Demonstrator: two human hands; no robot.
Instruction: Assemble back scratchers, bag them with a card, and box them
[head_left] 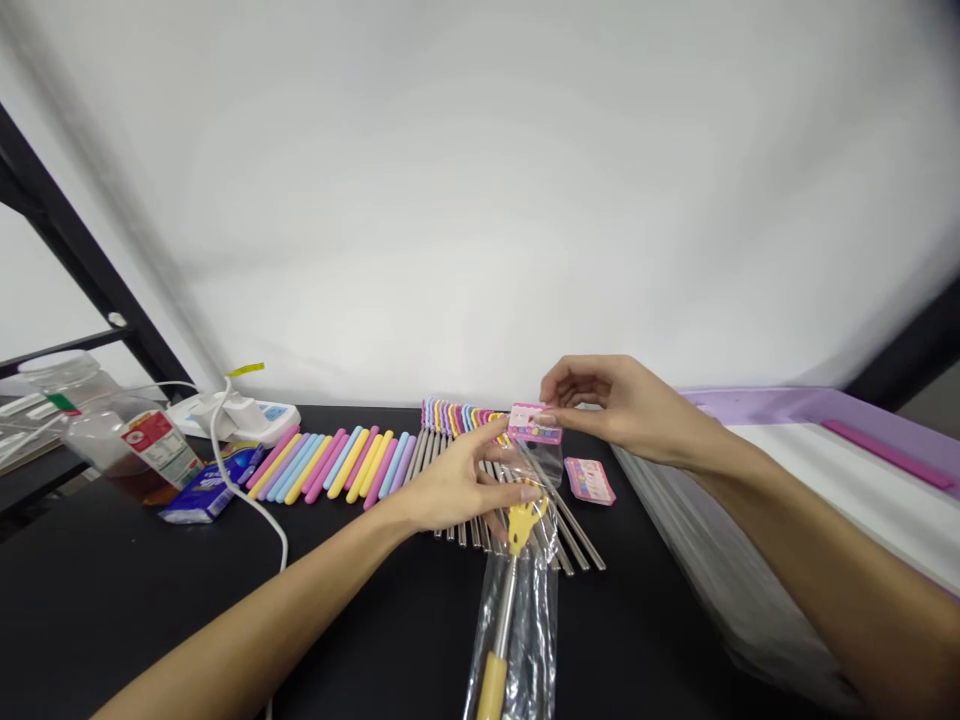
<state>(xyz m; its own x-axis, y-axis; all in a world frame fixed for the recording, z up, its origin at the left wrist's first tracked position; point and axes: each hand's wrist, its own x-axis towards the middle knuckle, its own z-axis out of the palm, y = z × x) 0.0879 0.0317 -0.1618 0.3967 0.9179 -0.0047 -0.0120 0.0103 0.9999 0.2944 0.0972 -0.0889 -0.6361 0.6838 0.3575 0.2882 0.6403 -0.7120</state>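
Note:
A clear plastic bag (536, 600) holds a back scratcher (519, 525) with a yellow hand-shaped head, a metal rod and a yellow grip. My left hand (450, 480) pinches the bag's upper part, its thumb by the yellow head and its forefinger reaching up to a pink printed card (534, 424). Between the thumb and fingers of my right hand (607, 405) is that card's right end, at the mouth of the bag. Behind my left hand lie several metal rods (577, 530) with coloured hand-shaped heads (457, 415). A second pink card (590, 481) rests on the black table.
Several pastel grips (337, 465) lie in a row at left. Beyond them are a blue packet (214, 485), a clear jar (112, 420), a power strip (240, 412) and a white cable (259, 510). At right, clear plastic bags (675, 520) lie beside a purple-edged bin (780, 405).

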